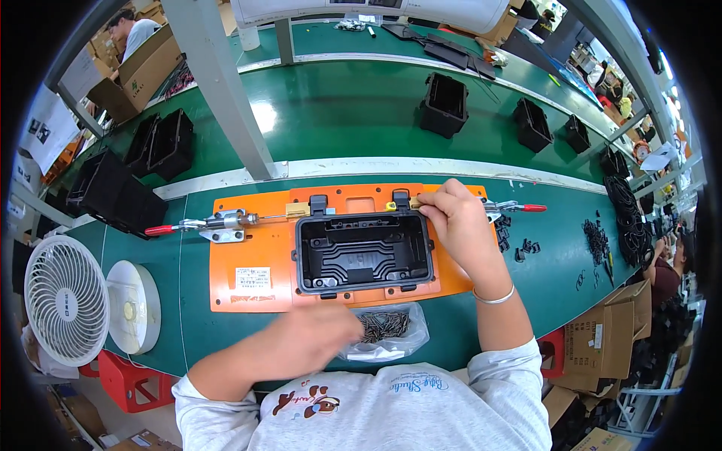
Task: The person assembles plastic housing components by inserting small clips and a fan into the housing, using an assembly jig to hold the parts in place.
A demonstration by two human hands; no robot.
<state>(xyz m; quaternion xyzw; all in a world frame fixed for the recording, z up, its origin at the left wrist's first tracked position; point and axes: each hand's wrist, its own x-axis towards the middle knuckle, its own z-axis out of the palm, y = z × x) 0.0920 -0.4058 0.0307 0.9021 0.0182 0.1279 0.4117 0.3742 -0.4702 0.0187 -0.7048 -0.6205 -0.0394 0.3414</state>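
Note:
A black plastic box (364, 252), its inside facing up, sits in an orange fixture (252, 259) on the green bench. At the box's far right hinge lug (402, 201), beside a small brass-coloured block (415, 203), my right hand (457, 222) has its fingers pinched together; what they hold is hidden. My left hand (316, 334) is smeared by motion at the near side of the fixture. It is next to a clear plastic bag (416, 334) of dark metal pins (385, 325), and its fingers cannot be made out.
Red-handled toggle clamps (226, 220) flank the box. A white fan (68, 301) stands at left, near stacked black boxes (113, 192). More black boxes (444, 105) sit on the green surface beyond the rail. Small black parts (529, 248) and cables (628, 222) lie at right.

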